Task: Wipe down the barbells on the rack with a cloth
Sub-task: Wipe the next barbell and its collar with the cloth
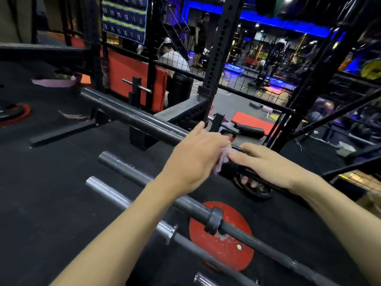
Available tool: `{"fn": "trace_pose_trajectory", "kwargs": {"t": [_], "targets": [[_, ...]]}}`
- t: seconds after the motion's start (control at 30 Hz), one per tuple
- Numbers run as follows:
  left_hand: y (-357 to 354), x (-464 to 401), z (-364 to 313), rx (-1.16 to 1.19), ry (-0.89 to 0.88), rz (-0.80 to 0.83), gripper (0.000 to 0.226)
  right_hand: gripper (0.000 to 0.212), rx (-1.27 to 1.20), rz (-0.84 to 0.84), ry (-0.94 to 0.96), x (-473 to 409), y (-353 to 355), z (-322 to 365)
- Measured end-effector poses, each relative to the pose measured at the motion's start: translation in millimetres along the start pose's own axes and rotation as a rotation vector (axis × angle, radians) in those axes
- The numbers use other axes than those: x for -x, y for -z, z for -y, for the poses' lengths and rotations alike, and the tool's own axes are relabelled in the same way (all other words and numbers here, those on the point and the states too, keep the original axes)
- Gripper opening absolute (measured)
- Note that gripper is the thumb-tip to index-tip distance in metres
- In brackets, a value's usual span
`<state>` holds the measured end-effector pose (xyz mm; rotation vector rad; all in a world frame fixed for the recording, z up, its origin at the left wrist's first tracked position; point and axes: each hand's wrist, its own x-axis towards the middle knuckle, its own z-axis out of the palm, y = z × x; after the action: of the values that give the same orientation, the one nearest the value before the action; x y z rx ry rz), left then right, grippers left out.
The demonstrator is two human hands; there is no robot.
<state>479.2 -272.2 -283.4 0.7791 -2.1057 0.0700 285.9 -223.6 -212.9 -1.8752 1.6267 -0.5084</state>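
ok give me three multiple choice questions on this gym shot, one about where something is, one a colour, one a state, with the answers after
1. Where is the red weight plate?
A. On the floor under the two near barbells
B. Hung on the mesh fence
C. In the left hand

2. What colour is the cloth?
A. Bright green
B. Pale purple
C. Black

3. What is the right hand doing?
A. Hanging open at the side
B. Lifting the red plate
C. Gripping a dark bar

Answers:
1 A, the plate lies flat on the black floor with the dark barbell and the silver barbell crossing above it.
2 B, a lilac fold shows between the left hand and the right hand.
3 C, its fingertips curl under the dark bar beside the cloth.
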Motion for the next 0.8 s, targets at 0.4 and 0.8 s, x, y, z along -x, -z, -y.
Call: {"fn": "trace_pose_trajectory", "kwargs": {"t": [0.4, 0.8], "targets": [[26.1, -12.3, -5.8, 0.018, 0.26, 0.006, 0.028, 0.053, -0.036, 0.091, 0.01, 8.3, 2.1, 9.1], [9.8, 33.2, -35.3, 0.329, 0.201, -0.243, 0.026, 0.06, -0.002, 0.099, 0.031, 9.2, 5.4, 2.8]]}}
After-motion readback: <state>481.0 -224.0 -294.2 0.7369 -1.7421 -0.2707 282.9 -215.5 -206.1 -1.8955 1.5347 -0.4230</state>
